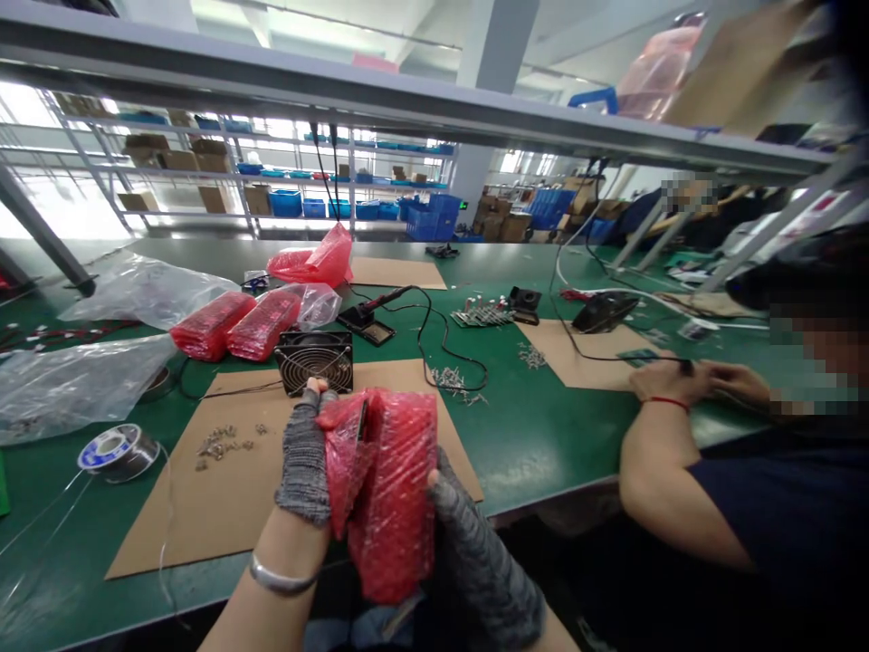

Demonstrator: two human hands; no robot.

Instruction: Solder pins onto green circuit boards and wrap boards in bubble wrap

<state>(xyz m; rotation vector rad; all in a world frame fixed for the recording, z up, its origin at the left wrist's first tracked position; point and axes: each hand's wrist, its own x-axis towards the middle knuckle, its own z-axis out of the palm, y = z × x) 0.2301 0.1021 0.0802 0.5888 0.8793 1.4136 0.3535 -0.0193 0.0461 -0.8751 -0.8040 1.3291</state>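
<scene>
A red bubble-wrap package (400, 489) is held upright between my two hands at the table's front edge. Its wrap gapes at the upper left, where a dark edge of something inside shows. My left hand (307, 453), in a grey fingerless glove, closes on the loose flap at the package's left side. My right hand (458, 507), gloved the same way, grips the right side; most of its fingers are hidden behind the package. Just beyond stands a black fan with a wire guard (314, 362), on a cardboard sheet (244, 489) with small metal parts (224, 444).
A solder spool (119, 451) lies left, near clear plastic bags (149, 290) and more red bubble-wrap packages (264, 321). A soldering iron (386, 299) rests in its stand behind the fan. At right, a co-worker's hands (669, 380) work over another cardboard sheet (563, 353). A shelf (407, 100) spans overhead.
</scene>
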